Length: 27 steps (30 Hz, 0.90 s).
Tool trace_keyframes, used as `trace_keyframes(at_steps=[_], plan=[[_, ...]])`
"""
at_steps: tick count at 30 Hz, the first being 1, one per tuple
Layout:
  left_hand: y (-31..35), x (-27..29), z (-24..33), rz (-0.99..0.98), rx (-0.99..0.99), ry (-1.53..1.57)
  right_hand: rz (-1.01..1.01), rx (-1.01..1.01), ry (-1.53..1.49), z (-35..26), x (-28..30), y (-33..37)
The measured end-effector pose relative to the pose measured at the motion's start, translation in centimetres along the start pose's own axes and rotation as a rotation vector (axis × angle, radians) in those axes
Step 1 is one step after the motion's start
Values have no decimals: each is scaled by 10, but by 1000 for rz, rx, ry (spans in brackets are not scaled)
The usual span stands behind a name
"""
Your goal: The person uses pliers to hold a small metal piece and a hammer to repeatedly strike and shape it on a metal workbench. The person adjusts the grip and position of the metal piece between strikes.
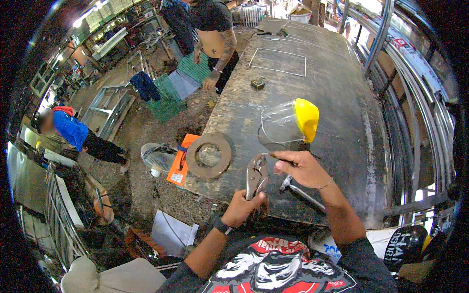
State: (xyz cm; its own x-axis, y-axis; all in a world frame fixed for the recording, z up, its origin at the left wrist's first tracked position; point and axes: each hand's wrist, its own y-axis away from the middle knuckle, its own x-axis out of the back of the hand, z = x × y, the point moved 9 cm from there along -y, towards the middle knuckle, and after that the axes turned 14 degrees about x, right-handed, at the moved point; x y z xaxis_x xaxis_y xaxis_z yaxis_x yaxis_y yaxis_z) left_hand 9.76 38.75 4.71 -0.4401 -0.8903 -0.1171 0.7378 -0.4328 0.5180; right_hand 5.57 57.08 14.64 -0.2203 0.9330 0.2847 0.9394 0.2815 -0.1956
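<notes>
One pair of locking pliers (pixel 257 178), smooth bright metal with rounded jaws, stands nose-up above the near end of one long table (pixel 337 146), and we see the left hand (pixel 243 209) closed around its handles. One right hand (pixel 304 168) reaches in beside the jaws with its index finger stretched out; whether it pinches anything there, we cannot tell. On the table's dark, scuffed, streaky top we count one flat ring (pixel 225 157), grey-brown and matte, with a wide round hole; one face shield (pixel 307 119), its yellow crown curved and its visor clear; one hammer-like metal tool (pixel 307 197) just right of the pliers; one squat tape measure (pixel 258 84); and one thin pale rectangular outline (pixel 306 67). One orange board (pixel 174 171), flat and straight-edged, shows partly behind the ring. One fan (pixel 157 157) with a round cage lies on the rough, gritty ground to the left, and beyond we count two other people, one in blue (pixel 72 128), one in a dark top (pixel 215 17)
</notes>
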Motion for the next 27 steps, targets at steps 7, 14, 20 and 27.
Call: trace_keyframes(at_steps=[7,14,20,27], plan=[[-7,-2,-40,-52,342,-207,12,267,462,33,-21,2],[-17,-16,-75,-261,278,-27,145,232,489,85,0,12],[-93,-29,-147,-156,456,206,261,209,458,82,21,14],[-213,-44,-234,87,214,270,63,292,511,92,-40,-2]])
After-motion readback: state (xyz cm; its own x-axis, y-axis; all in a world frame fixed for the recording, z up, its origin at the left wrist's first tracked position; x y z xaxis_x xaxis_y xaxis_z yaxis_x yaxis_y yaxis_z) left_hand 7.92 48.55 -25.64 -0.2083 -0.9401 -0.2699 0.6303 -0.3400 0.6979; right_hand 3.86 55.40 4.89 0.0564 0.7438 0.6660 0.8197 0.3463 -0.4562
